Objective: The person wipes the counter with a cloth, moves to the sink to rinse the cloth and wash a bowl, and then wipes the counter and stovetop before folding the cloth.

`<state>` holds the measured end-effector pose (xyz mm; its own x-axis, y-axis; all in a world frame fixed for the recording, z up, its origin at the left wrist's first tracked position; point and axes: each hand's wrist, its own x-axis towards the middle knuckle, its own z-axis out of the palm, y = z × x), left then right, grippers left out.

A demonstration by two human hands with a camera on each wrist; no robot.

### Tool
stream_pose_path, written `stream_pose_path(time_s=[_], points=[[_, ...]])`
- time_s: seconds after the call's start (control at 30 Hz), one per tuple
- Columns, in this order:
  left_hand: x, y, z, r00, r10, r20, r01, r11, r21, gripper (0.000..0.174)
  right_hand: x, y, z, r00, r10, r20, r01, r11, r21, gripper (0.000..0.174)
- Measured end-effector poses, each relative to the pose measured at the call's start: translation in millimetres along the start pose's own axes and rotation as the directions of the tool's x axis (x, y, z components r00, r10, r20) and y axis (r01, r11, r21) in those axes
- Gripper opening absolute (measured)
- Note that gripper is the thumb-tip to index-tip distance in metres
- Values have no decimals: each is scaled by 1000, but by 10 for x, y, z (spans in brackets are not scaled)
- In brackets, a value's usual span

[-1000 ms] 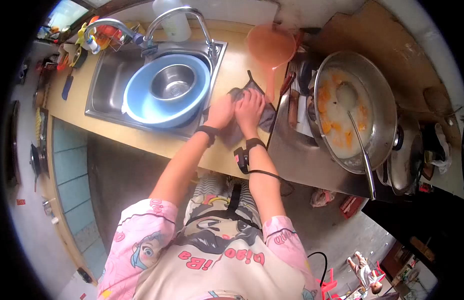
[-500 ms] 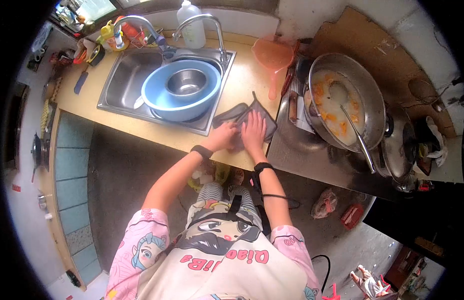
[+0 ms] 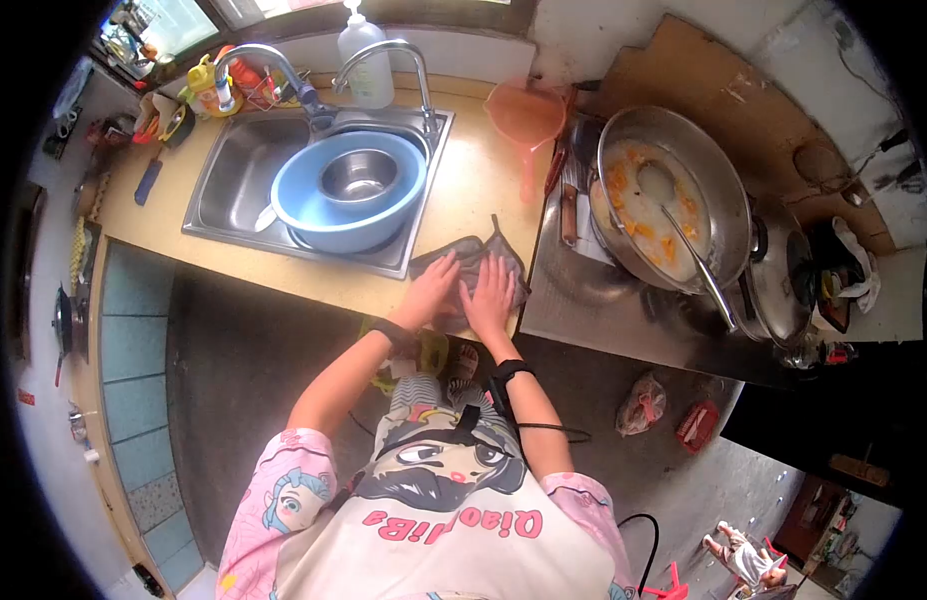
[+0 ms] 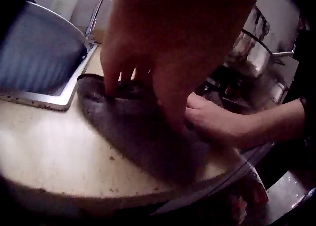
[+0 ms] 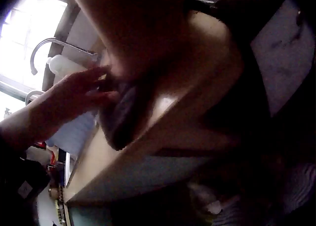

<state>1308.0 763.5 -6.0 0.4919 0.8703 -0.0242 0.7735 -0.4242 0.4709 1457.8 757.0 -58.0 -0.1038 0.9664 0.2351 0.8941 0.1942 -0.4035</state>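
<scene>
A dark grey cloth [image 3: 459, 256] with a small hanging loop lies folded on the counter, right of the sink and close to the front edge. My left hand [image 3: 429, 290] rests on its left part. In the left wrist view the left fingertips and thumb press down onto the cloth [image 4: 133, 112]. Beside it my right hand [image 3: 490, 297] lies flat on the right part, fingers straight and pointing away from me. The right wrist view is dark, with the left hand [image 5: 74, 97] seen over the cloth [image 5: 121, 117].
A blue basin [image 3: 328, 232] holding a metal bowl [image 3: 359, 176] stands in the sink [image 3: 215, 215]. Behind the cloth lies an orange ladle-shaped scoop [image 3: 524, 112]. To the right, a knife [image 3: 569, 215] lies beside a large pan [image 3: 725, 225] of pale liquid with orange pieces and a ladle [image 3: 698, 262].
Both hands stay on the cloth. The left hand has gone from bunched fingers to fingers spread out on it. The cloth lies flatter than a second ago, and the head view has shifted.
</scene>
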Motion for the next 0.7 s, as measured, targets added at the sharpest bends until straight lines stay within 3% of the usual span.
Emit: stream_pose_path(time_s=[0.1,0.13,0.23,0.37,0.4,0.63,0.7], points=[[58,-63,41,996,-81,33,80,997,23,87,102,-47,53,1000,11,-5,-12,998,-57,61],[88,-115,128,998,-52,-36,54,998,44,73,150,-48,69,1000,16,-3,-16,996,-88,60],[231,-179,257,995,-94,-28,97,978,182,62,310,-9,136,1000,-17,15,19,993,-121,59],[398,-111,94,985,-170,-41,175,964,202,51,573,47,185,996,-86,7,86,992,-95,59],[448,-176,149,981,-184,-55,190,969,155,67,630,55,193,996,-84,8,84,994,-72,57],[766,-370,30,980,-179,-87,186,980,69,64,992,54,267,999,-40,-3,40,996,-75,58],[845,-483,133,983,-147,-110,162,978,135,59,1042,49,263,999,-41,-1,41,996,-74,57]])
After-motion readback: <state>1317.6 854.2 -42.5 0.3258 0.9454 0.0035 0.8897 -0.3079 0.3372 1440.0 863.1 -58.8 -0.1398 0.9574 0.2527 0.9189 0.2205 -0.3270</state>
